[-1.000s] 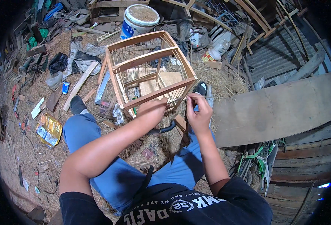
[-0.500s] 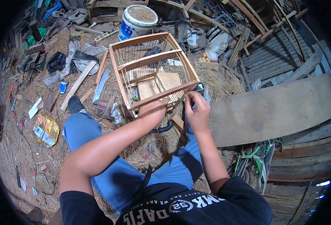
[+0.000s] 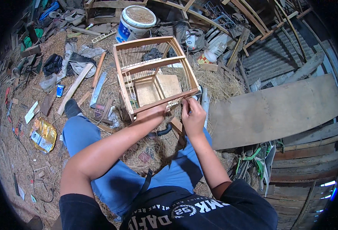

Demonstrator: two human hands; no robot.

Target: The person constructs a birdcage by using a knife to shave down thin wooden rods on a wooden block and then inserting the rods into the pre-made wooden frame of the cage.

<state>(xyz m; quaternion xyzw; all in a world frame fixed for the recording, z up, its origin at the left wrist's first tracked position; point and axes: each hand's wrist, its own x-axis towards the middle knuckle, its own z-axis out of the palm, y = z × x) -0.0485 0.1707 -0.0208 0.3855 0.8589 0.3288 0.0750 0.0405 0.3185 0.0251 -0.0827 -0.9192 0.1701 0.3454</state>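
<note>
A wooden birdcage (image 3: 157,65), built of light slats with thin bars, stands tilted between my legs. Inside it, pale wooden panels (image 3: 168,85) show through the open framework. My left hand (image 3: 158,114) reaches against the cage's near rail (image 3: 148,107); its fingers are hidden behind the wood and bars. Close to the cage's near right corner is my right hand (image 3: 194,115), thumb and fingertips pinched together by the thin bars. Whatever sits in that pinch is too small to make out.
Beyond the cage stands a white and blue bucket (image 3: 136,23). A broad plywood sheet (image 3: 276,111) lies at the right. Wood offcuts (image 3: 75,88), a blue cup (image 3: 60,90) and a gold plastic packet (image 3: 43,135) litter the shavings-covered floor. A dark curved tube (image 3: 163,131) lies below the cage.
The cage has turned and tipped slightly, showing more of the panels inside. My right hand has dropped a little down and to the left, still pinched. The view has shifted slightly.
</note>
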